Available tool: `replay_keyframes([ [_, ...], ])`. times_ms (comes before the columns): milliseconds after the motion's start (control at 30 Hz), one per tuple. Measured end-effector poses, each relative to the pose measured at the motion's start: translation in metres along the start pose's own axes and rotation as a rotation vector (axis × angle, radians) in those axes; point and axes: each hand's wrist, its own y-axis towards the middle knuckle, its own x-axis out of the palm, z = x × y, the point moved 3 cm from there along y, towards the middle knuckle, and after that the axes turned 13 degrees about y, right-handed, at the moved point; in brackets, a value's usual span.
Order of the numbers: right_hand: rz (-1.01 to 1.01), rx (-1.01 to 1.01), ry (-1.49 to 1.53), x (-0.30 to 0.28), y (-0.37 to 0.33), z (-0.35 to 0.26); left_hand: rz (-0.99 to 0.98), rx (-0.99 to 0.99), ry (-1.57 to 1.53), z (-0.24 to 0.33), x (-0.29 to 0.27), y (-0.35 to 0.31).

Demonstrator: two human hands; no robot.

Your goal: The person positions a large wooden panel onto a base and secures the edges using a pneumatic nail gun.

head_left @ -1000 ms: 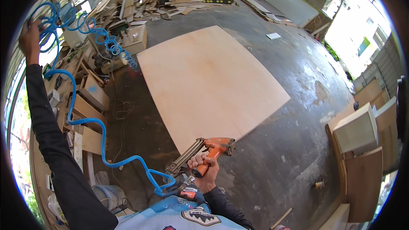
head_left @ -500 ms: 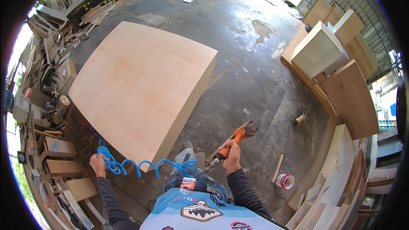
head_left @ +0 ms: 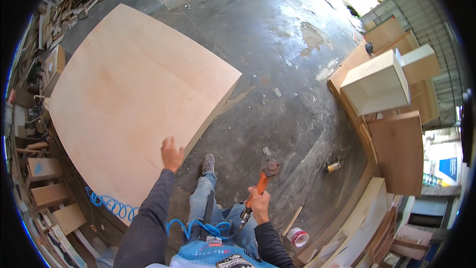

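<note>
My right hand (head_left: 260,204) is wrapped round the handle of an orange air nail gun (head_left: 263,182), whose dark round head points away from me. From its fitting a blue coiled air hose (head_left: 115,205) loops across my lap and off to the left, partly hidden behind my left arm. My left hand (head_left: 171,155) is empty, fingers spread, at the near right edge of a large, low box of pale plywood (head_left: 139,84). Whether it touches the wood or hovers just above, I cannot tell.
Scrap boards (head_left: 69,10) pile up along the far left, with small wooden boxes (head_left: 52,194) nearer. At right, a pale open cabinet (head_left: 377,84) and brown panels (head_left: 396,149) lean together. A paint bucket (head_left: 297,236), wood strip (head_left: 292,220) and small yellowish tool (head_left: 333,167) lie on the concrete floor (head_left: 277,114).
My left hand has let go of the blue hose and come up to the box's edge. The nail gun has turned more upright and moved left and down. The view has shifted, and my foot has stepped forward.
</note>
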Motion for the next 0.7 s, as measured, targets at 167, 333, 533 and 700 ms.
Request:
replay_keyframes([
  [167, -0.215, 0.068, -0.198, 0.005, 0.102, 0.016, 0.111, 0.029, 0.150, 0.088, 0.109, 0.079],
  [333, -0.517, 0.118, -0.305, 0.020, 0.204, 0.023, 0.259, -0.128, 0.270, 0.110, 0.155, 0.103],
  [533, -0.591, -0.011, -0.722, 0.088, 0.310, 0.034, 0.459, -0.163, 0.445, 0.094, 0.164, 0.103],
  [700, -0.830, -0.249, -0.810, 0.112, 0.396, 0.058, 0.485, -0.184, 0.428, 0.100, 0.164, 0.098],
])
